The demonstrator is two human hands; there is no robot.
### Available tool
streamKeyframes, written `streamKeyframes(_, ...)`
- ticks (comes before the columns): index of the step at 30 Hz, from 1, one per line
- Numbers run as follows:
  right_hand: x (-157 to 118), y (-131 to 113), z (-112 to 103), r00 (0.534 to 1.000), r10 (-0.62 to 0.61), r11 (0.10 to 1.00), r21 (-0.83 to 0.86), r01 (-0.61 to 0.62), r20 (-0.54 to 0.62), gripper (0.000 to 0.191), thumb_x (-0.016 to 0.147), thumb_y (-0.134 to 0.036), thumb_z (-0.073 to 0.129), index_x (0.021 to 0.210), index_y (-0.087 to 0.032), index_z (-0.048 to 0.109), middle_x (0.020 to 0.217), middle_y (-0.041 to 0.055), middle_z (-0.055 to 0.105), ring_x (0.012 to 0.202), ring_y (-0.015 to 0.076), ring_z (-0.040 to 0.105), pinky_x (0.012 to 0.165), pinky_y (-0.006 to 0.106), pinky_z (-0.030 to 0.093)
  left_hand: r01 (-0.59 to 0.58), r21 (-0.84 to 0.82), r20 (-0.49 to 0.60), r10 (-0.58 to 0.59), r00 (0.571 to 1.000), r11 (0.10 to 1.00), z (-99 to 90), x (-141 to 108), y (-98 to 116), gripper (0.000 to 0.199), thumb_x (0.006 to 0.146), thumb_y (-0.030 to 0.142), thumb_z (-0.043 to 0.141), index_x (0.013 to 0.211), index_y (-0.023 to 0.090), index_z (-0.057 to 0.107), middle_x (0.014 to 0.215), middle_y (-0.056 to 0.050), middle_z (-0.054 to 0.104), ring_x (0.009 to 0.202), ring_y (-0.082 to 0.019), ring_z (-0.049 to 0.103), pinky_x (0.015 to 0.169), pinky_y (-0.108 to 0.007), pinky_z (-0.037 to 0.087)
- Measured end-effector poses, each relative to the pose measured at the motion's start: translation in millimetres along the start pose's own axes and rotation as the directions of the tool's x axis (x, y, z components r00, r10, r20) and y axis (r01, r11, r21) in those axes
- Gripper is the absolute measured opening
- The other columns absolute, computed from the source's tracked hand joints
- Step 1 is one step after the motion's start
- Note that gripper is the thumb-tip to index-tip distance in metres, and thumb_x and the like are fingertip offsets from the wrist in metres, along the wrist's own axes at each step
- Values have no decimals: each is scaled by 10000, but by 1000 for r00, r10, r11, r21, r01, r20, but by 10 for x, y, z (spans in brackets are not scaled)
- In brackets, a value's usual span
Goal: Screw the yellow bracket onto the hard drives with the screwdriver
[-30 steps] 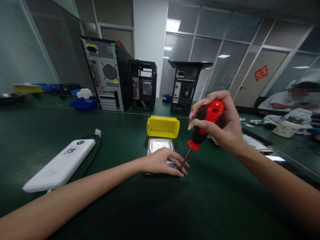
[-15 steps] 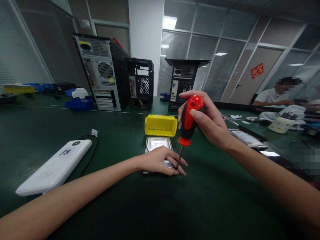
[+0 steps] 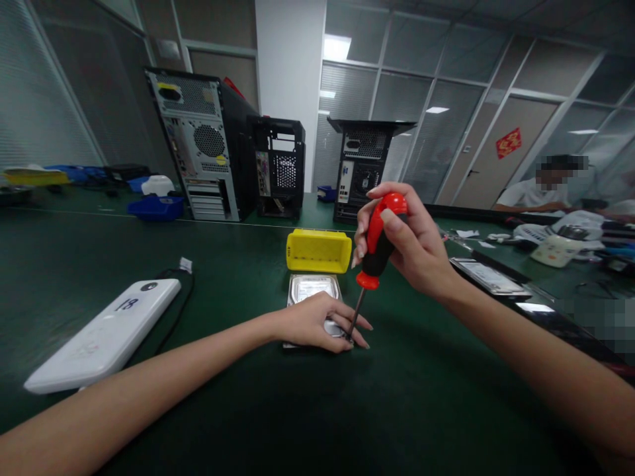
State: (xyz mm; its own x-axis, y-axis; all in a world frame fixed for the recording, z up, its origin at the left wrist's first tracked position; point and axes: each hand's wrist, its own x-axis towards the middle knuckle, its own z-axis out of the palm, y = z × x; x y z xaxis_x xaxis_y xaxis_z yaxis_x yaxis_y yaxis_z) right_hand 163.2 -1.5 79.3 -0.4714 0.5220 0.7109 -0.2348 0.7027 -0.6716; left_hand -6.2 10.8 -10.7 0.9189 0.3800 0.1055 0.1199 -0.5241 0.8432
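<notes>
A silver hard drive [image 3: 311, 286] lies flat on the green table in front of me, its middle and near part largely covered. My left hand [image 3: 315, 320] rests across the drive, its fingers reaching past the right edge and the thumb near the close right corner, gripping it. Wrapped around the red and black handle of a screwdriver [image 3: 380, 244] is my right hand [image 3: 419, 248], with the thumb on the upper handle. The tool slants down to the left, and its tip meets the drive's near right corner between my left thumb and fingers. Whether a screw is there is too small to tell.
Right behind the drive stands a yellow bin [image 3: 319, 264]. Several computer cases [image 3: 201, 145] line the back. A white device marked 18 [image 3: 109, 330] with a cable lies left, near a blue bin [image 3: 156, 207]. Another drive [image 3: 489, 276] lies right; a person [image 3: 533, 192] sits beyond.
The screwdriver handle has shifted slightly right, tilting the shaft a little more, and my right fingers have changed their hold on it. My left hand stays on the drive.
</notes>
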Motion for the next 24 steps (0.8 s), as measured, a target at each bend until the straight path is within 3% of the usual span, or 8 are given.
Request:
streamKeyframes(7,30,-52,6,996,-7,999,-32,4,-94,215,886,-366,456,1073,-277,397,820,-11,471,625,92,525,571,269,541,-16,48,-21,17,1000,999,5,-3,-4,385,775,146,598,1159,165,580,1032,-63,698,969,-155,637,919,-273,436)
streamKeyframes(19,-16,-30,63,1000,19,999,-35,-19,8,258,880,-350,477,1103,-261,383,867,-6,486,643,83,525,607,257,514,-38,27,8,38,999,999,3,-2,-11,293,782,145,588,1070,171,635,1052,-59,690,986,-162,632,934,-284,427)
streamKeyframes(24,-12,-33,61,1000,-9,1000,-17,9,2,248,883,-344,469,1100,-260,382,864,-6,483,636,89,523,601,276,521,-31,26,5,31,999,999,10,7,1,364,779,127,585,1141,158,592,1016,-71,701,955,-163,642,928,-297,434)
